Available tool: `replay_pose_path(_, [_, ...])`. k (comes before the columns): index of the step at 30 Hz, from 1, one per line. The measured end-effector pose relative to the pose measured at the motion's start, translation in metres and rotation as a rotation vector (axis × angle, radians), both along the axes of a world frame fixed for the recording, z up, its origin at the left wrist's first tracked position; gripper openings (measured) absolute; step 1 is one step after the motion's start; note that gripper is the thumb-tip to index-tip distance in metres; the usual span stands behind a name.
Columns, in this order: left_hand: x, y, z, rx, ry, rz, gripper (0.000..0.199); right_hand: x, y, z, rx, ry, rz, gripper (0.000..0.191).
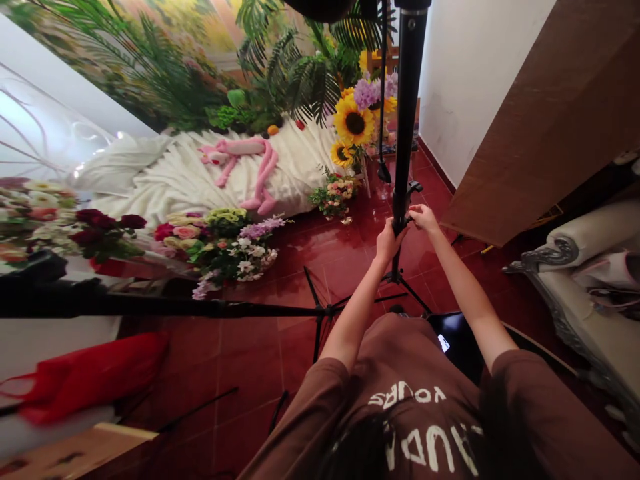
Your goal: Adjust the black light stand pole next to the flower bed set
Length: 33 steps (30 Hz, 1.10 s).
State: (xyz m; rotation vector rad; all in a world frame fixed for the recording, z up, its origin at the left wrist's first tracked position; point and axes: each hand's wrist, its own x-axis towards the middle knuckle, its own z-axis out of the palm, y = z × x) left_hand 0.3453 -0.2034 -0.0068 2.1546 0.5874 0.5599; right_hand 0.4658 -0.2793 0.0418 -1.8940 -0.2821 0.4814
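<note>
A black light stand [404,133] rises upright in front of me, its tripod legs spread on the floor. My left hand [388,241] is wrapped round the lower part of its pole. Just to the right, my right hand [424,218] pinches at the pole's side, apparently on a locking knob that the fingers mostly hide. Above that hand, another knob [415,188] sticks out from the pole. A black cable [383,133] with a plug at its end hangs alongside the stand.
A second black stand [270,310] reaches across from the left. Flowers [235,247] and sunflowers [354,121] edge a bed with a white blanket [175,180] and pink plush toy [260,167]. A brown board [520,133] and ornate sofa [585,280] stand right. A red bag [100,373] lies left.
</note>
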Motion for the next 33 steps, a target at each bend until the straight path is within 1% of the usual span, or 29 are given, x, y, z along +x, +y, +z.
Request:
replay_pose_path(3, [-0.001, -0.001, -0.002, -0.002, 0.018, 0.003, 0.046, -0.001, 0.001, -0.005, 0.100, -0.038, -0.010, 0.015])
replay_pose_path(6, [-0.001, 0.000, -0.003, -0.008, 0.019, -0.001, 0.047, -0.005, -0.002, -0.016, 0.210, -0.097, -0.014, 0.017])
replay_pose_path(9, [0.000, 0.001, -0.004, -0.003, 0.017, 0.000, 0.047, -0.008, -0.005, -0.027, 0.204, -0.220, -0.039, 0.017])
replay_pose_path(12, [0.001, 0.001, -0.005, 0.006, 0.011, 0.002, 0.046, -0.007, -0.003, -0.034, 0.190, -0.323, -0.054, 0.021])
replay_pose_path(16, [0.000, 0.001, -0.004, 0.001, 0.015, -0.002, 0.044, -0.006, 0.001, -0.042, 0.227, -0.327, -0.031, 0.032])
replay_pose_path(19, [0.000, 0.000, -0.003, -0.003, 0.015, -0.006, 0.044, -0.008, 0.000, -0.047, 0.197, -0.352, -0.037, 0.036])
replay_pose_path(22, [0.000, 0.000, -0.003, 0.000, 0.005, -0.009, 0.043, -0.008, 0.001, -0.047, 0.163, -0.401, -0.043, 0.038])
replay_pose_path(25, [0.000, 0.000, -0.003, 0.001, 0.003, -0.009, 0.044, -0.005, 0.009, -0.040, 0.198, -0.405, -0.035, 0.041])
replay_pose_path(29, [-0.001, 0.000, -0.001, 0.003, 0.019, -0.011, 0.044, -0.002, 0.023, -0.031, 0.196, -0.273, -0.058, 0.046])
replay_pose_path(31, [-0.002, 0.001, 0.001, 0.004, 0.031, -0.017, 0.043, -0.001, 0.025, -0.029, 0.188, -0.182, -0.083, 0.046])
replay_pose_path(33, [-0.002, 0.001, 0.002, 0.002, 0.032, -0.023, 0.044, -0.002, 0.023, -0.029, 0.203, -0.144, -0.084, 0.044])
